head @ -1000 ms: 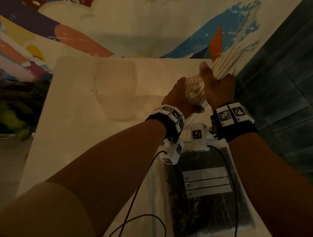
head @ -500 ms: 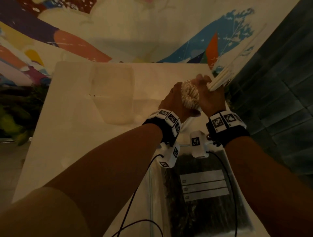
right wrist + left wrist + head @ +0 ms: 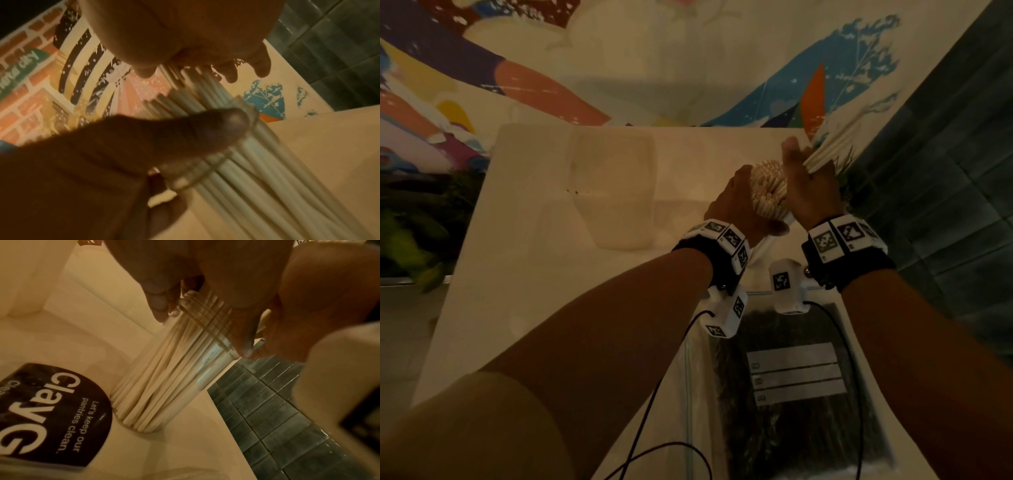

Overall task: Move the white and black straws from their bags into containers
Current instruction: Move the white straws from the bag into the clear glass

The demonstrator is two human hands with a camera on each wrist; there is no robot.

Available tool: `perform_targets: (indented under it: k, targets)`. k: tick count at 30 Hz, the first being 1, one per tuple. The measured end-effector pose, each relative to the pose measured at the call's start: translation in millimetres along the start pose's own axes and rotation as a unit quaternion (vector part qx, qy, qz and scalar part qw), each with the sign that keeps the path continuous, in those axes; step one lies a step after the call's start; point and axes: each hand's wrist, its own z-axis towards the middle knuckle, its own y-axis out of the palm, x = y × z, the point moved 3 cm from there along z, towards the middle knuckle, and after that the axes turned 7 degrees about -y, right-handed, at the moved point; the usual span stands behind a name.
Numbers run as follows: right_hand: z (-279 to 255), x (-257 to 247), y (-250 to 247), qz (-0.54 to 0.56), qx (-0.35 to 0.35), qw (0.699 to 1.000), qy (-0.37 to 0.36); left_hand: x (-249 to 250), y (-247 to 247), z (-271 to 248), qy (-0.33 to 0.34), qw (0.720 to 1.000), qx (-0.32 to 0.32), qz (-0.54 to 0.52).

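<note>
Left hand point(image 3: 736, 202) is clamped round the jar point(image 3: 207, 369), right hand point(image 3: 811, 192) round loose straws point(image 3: 835, 147); ends should be aligned before lowering.

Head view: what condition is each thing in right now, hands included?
Glass container: upright on the table, packed with white straws.
White straws: most standing in the container, a handful held aside.
Left hand: grips the container's rim.
Right hand: grips a handful of straws.
Bag of black straws: flat on the table, full.
Empty clear container: upright, untouched.
</note>
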Motion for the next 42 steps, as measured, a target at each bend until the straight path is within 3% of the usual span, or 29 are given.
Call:
perform_targets:
  k: [3, 6, 12, 17, 23, 25, 27, 30, 32, 34, 35, 37, 38, 42]
  targets:
    - [4.9, -13.3, -15.5, 0.096, 0.032, 0.995, -0.026, -1.7, -0.9, -0.9, 0.002, 1.000, -0.010, -0.002]
    - [6.4, -12.1, -14.4, 0.119, 0.026, 0.992, -0.021, 0.1, -2.1, -4.3, 0.004, 1.000, -0.015, 0.003]
    - [11.0, 19.0, 4.5, 0.002, -0.038, 0.999, 0.012, 1.8, -4.5, -5.1, -0.006, 1.000, -0.004, -0.016]
    - [14.7, 8.1, -11.2, -0.013, 0.016, 0.998, -0.064, 4.2, -4.6, -8.2, 0.001, 1.000, -0.027, -0.014]
    - [12.7, 13.1, -1.5, -0.063, -0.015, 0.997, -0.039, 2.1, -1.8, -5.3, -0.001, 1.000, -0.017, -0.005]
    - [12.1, 2.8, -9.8, -0.041, 0.009, 0.997, -0.064, 1.0, -1.8, -4.4, 0.001, 1.000, -0.020, -0.002]
    - [12.5, -18.2, -26.0, 0.024, 0.091, 0.989, -0.112, 0.7, -2.2, -5.1, 0.004, 1.000, -0.018, -0.009]
    - [13.1, -53.2, -45.3, 0.045, 0.221, 0.937, -0.268, -1.2, -0.9, -4.1, 0.015, 1.000, 0.004, -0.026]
    - [19.4, -58.2, -37.6, 0.008, 0.227, 0.919, -0.323, -2.5, 0.8, -2.5, 0.008, 1.000, 0.003, -0.016]
    - [25.3, -49.9, -17.5, -0.064, 0.169, 0.940, -0.289, -3.1, 1.0, -0.1, -0.004, 1.000, 0.004, -0.014]
    - [27.2, -39.7, -4.1, -0.135, 0.107, 0.952, -0.251, -2.2, 0.7, -0.9, -0.006, 1.000, 0.002, -0.015]
    - [23.3, -16.4, 17.1, -0.286, -0.033, 0.939, -0.187, -1.3, 2.6, -0.1, -0.003, 1.000, -0.008, -0.021]
    - [21.1, -7.0, 20.8, -0.310, -0.060, 0.934, -0.165, -1.1, 2.2, 0.1, 0.004, 1.000, -0.008, -0.018]
    - [18.1, -14.0, 5.5, -0.157, 0.032, 0.979, -0.129, -3.9, 3.3, 2.6, 0.002, 1.000, -0.017, -0.022]
